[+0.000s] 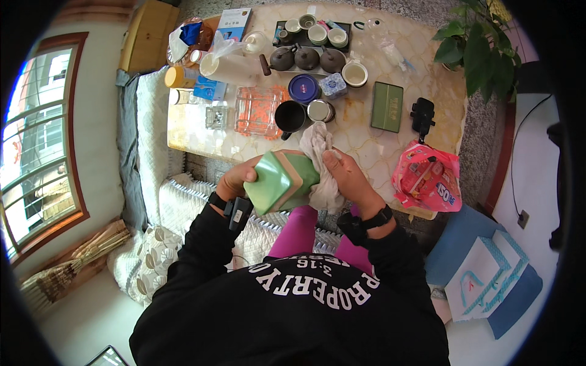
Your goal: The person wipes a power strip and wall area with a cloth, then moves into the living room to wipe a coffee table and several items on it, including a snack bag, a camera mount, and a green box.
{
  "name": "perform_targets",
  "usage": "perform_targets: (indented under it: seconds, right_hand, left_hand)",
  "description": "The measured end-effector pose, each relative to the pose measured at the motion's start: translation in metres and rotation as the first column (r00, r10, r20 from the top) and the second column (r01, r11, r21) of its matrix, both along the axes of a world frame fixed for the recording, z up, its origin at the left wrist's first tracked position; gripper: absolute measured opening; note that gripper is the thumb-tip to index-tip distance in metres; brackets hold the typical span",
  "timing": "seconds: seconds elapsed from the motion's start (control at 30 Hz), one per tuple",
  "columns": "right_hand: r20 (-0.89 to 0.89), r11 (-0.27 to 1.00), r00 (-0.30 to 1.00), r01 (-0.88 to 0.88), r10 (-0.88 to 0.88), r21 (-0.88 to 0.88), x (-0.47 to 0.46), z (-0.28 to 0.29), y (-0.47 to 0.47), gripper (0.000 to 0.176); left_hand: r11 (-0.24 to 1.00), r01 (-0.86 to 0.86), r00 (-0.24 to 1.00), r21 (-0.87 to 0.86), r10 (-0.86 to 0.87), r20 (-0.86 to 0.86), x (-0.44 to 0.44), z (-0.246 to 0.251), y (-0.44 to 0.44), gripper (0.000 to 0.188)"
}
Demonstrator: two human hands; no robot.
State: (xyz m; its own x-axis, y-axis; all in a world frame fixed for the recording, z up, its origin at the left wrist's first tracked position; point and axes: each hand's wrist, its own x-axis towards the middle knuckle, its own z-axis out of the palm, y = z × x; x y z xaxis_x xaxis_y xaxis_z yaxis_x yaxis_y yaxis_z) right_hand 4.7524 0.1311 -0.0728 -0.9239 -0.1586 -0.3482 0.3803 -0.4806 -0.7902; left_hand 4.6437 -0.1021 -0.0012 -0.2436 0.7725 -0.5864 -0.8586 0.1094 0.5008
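A green glazed angular container (pixel 273 180) with a bare tan band around it is held on its side above my lap, near the table's front edge. My left hand (pixel 239 177) grips it at its left end, thumb on the green face. In my right hand (pixel 350 176) is a crumpled whitish cloth (pixel 322 183), pressed against the container's right end. The cloth and fingers hide that end. Just beyond the cloth stand a black mug (pixel 290 117) and a jar with a pale lid (pixel 320 110).
The stone-topped table (pixel 352 137) bears dark teapots (pixel 306 58), a tray of cups (pixel 317 34), a glass dish (pixel 259 111), a green box (pixel 387 107) and a black device (pixel 422 115). A pink plastic bag (pixel 426 177) sits at the right edge. Behind it, a leafy plant (pixel 480 50) overhangs the corner.
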Motion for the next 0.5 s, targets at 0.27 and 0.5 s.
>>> perform_targets:
  seconds: [0.27, 0.5]
  right_hand:
    - [-0.024, 0.935, 0.943, 0.332, -0.331, 0.127, -0.005, -0.018, -0.015, 0.043]
    - [0.236, 0.967, 0.941, 0.255, -0.241, -0.026, -0.012, -0.044, -0.003, 0.042]
  left_hand:
    - [0.947, -0.232, 0.887, -0.223, 0.112, -0.449, -0.013, -0.044, -0.002, 0.053]
    - [0.951, -0.085, 0.710, -0.298, -0.152, -0.687, -0.020, -0.022, 0.021, 0.119]
